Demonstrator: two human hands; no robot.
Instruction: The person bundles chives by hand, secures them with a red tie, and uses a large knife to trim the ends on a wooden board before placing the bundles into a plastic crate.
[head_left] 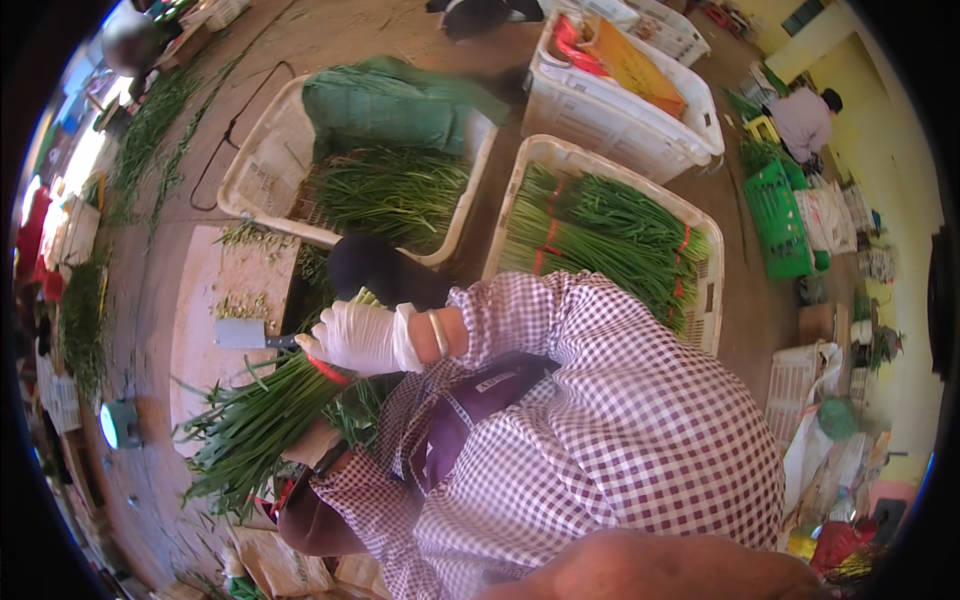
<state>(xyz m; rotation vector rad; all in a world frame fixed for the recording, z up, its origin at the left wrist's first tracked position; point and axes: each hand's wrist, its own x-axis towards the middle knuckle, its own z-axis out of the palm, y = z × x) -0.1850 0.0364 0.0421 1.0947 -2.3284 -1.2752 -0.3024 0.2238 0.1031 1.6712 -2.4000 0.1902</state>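
A bundle of garlic chives [265, 408], bound by a red band [327, 370], slants down to the left with its leaves fanned out. My right hand [362, 338], in a white glove, is closed round the stem end beside the band; pale stem ends show above the fingers. Beneath the leaves is my left hand [312, 441], touching the bundle, with its fingers hidden. A cleaver [240, 333] lies on a pale board [200, 290], its black handle reaching close to my gloved fingers. Chopped trimmings [240, 305] are scattered on that board.
Ahead, a white crate [262, 150] holds loose chives and a green cloth [395, 105]. To its right, another crate [715, 270] has several red-banded bundles. Stacked white crates [610, 125] stand behind. A green crate [768, 220] and a person [803, 122] are farther right.
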